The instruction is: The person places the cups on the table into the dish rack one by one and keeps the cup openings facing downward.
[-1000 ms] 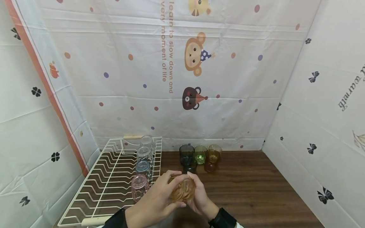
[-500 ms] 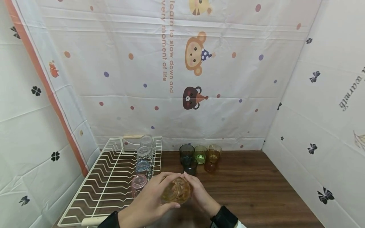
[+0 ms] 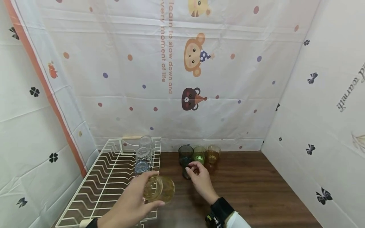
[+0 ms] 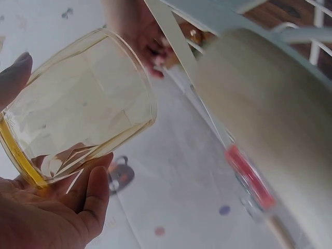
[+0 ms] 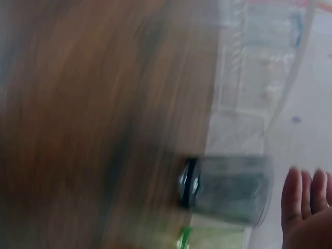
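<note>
My left hand (image 3: 131,199) grips a pale amber glass tumbler (image 3: 163,189) between thumb and fingers, tipped on its side beside the dish rack. In the left wrist view the tumbler (image 4: 88,98) is see-through, with a thicker yellow base near the palm. My right hand (image 3: 203,183) reaches forward with fingers loosely bent and nothing in them. Its fingertips overlap the dark grey glasses (image 3: 186,153) in the head view. The blurred right wrist view has the fingers (image 5: 293,197) apart from an upright dark glass (image 5: 228,189).
A white wire dish rack (image 3: 109,177) stands at left, holding clear glasses (image 3: 144,155) and a blue one (image 3: 142,167) upside down. Green (image 3: 200,153) and amber (image 3: 214,153) glasses stand at the back of the wooden table (image 3: 256,190). Patterned cloth walls (image 3: 228,79) enclose it.
Both hands were together around the amber tumbler; the right hand has let go and moved forward to the dark glasses. The left hand has carried the tumbler left, tipping it sideways.
</note>
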Available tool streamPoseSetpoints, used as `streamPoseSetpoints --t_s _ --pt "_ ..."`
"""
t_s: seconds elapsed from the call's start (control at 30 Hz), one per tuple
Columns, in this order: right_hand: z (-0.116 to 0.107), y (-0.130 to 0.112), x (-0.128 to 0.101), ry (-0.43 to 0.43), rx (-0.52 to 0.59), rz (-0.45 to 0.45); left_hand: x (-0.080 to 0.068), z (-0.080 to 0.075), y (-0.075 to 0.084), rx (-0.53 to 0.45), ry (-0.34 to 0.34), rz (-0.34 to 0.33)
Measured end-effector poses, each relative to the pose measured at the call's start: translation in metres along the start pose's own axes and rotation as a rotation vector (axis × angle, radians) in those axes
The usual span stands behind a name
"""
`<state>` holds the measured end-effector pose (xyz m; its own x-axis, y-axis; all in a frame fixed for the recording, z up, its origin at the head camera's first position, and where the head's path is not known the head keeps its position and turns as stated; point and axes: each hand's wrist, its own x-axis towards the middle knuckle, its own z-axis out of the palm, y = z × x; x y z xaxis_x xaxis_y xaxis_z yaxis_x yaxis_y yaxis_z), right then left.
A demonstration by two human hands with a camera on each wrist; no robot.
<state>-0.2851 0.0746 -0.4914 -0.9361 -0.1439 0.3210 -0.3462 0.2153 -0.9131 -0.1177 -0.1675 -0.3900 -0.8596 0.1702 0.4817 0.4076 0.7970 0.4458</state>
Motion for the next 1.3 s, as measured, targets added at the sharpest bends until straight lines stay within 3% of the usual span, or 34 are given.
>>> streamPoseSetpoints --t_s 0.13,0.33,0.47,0.8,0.93,1.1,1.3 --pt "0.000 0.010 0.009 0.065 -0.180 -0.039 -0.009 -0.012 -0.007 0.014 0.045 -0.062" --pt "0.003 0.017 0.016 0.069 -0.398 -0.083 -0.023 -0.027 -0.024 0.080 0.208 -0.031" --pt "0.006 0.023 0.019 0.059 -0.477 -0.087 -0.031 -0.034 -0.036 0.063 0.245 -0.076" --pt "0.003 0.029 0.024 0.020 -0.586 -0.094 -0.044 -0.037 -0.052 0.132 0.157 -0.175" --pt "0.002 0.030 0.025 0.005 -0.579 -0.072 -0.042 -0.036 -0.051 0.147 0.099 -0.205" --pt "0.000 0.028 0.025 -0.001 -0.579 -0.056 -0.038 -0.037 -0.049 0.175 0.074 -0.231" --pt "0.000 0.028 0.026 -0.014 -0.590 -0.055 -0.030 -0.040 -0.045 0.187 -0.022 -0.319"
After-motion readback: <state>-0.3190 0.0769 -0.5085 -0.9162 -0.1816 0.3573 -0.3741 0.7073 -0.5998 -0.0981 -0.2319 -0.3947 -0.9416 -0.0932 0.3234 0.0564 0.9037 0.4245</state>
